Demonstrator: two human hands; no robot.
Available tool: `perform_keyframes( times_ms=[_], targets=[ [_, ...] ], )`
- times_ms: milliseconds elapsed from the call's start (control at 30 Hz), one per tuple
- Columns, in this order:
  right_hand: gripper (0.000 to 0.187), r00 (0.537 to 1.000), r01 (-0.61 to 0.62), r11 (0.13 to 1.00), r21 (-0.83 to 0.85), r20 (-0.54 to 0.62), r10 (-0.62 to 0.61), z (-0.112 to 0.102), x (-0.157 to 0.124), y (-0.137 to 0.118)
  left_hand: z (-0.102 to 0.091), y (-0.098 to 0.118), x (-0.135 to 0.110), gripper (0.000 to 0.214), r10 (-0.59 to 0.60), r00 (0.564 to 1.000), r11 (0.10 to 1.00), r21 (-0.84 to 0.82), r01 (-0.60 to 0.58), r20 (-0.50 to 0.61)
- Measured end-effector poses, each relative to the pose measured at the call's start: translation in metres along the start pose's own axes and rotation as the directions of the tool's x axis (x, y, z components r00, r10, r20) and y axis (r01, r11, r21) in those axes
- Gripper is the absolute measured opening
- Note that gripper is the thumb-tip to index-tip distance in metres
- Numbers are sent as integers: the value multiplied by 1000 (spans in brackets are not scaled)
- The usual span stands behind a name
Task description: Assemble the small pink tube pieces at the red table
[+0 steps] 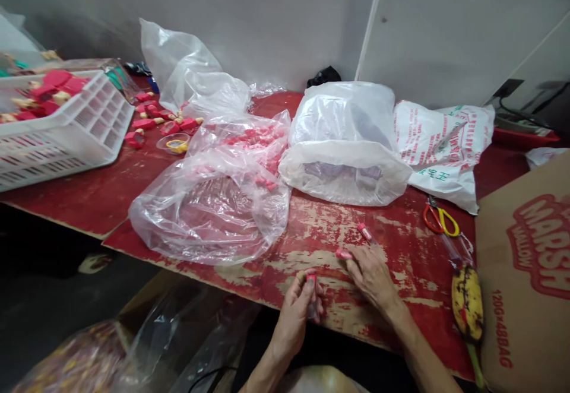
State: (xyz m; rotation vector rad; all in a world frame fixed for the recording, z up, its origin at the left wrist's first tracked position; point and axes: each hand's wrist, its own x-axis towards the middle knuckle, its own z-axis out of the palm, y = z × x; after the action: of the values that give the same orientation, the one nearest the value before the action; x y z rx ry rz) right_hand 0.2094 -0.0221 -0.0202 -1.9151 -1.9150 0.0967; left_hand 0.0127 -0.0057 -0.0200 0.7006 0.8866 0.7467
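Observation:
My left hand [297, 301] is closed round a small clear tube with a red cap [312, 278], at the front edge of the table. Further right and a little higher, my right hand [371, 274] reaches over the worn red tabletop, its fingertips closed at a second small red-capped piece [344, 253]. Most of that piece is hidden by the fingers. Just beyond the right hand lies another clear tube with a red cap [364, 231]. A clear plastic bag [209, 215] holding many small red pieces [253, 138] lies open to the left of both hands.
White plastic bags [345, 120] and a printed white sack [439, 143] stand at the back. Scissors [440, 218], a spotted banana [467, 304] and a cardboard box [525, 274] are at the right. At far left is a white basket [66, 132] of red pieces, with others scattered beside it.

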Motion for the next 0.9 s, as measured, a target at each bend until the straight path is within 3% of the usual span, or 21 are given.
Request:
perform_keyframes(
  times_ms=[67,133,233,333,467,567,667,767,833,900],
  targets=[
    [17,989,-25,998,-54,145,33,-17,2,-7,-1,0,1,58,1,1000,1000,4,-1,18],
    [23,950,-62,965,-255,282,136,-30,7,-16,0,0,1,61,-12,999,1000,10,11,32],
    [20,894,-42,907,-419,389,222,-34,18,-31,-1,0,0,65,-35,998,999,30,34,43],
    [19,857,-55,901,-431,442,264,-26,27,-40,-2,1,1,61,-40,997,999,23,38,61],
    [21,861,-71,901,-427,429,271,-17,31,-38,0,0,5,60,-63,996,998,-13,64,62],
    [16,910,-68,903,-424,344,230,-11,25,-26,3,-1,8,60,-63,996,996,-54,67,59],
    [28,992,-63,955,-289,88,92,-2,11,-15,5,-1,7,57,-74,996,990,-114,79,49],
    [41,984,-44,998,53,-170,53,6,-7,-25,5,2,5,55,-95,995,972,-211,98,26],
    [34,967,-32,968,249,-237,93,10,-19,-43,5,3,5,54,-87,996,954,-284,92,29],
    [26,970,28,940,341,-237,57,11,-28,-62,6,4,7,55,-63,998,935,-351,59,-1]
  ],
)
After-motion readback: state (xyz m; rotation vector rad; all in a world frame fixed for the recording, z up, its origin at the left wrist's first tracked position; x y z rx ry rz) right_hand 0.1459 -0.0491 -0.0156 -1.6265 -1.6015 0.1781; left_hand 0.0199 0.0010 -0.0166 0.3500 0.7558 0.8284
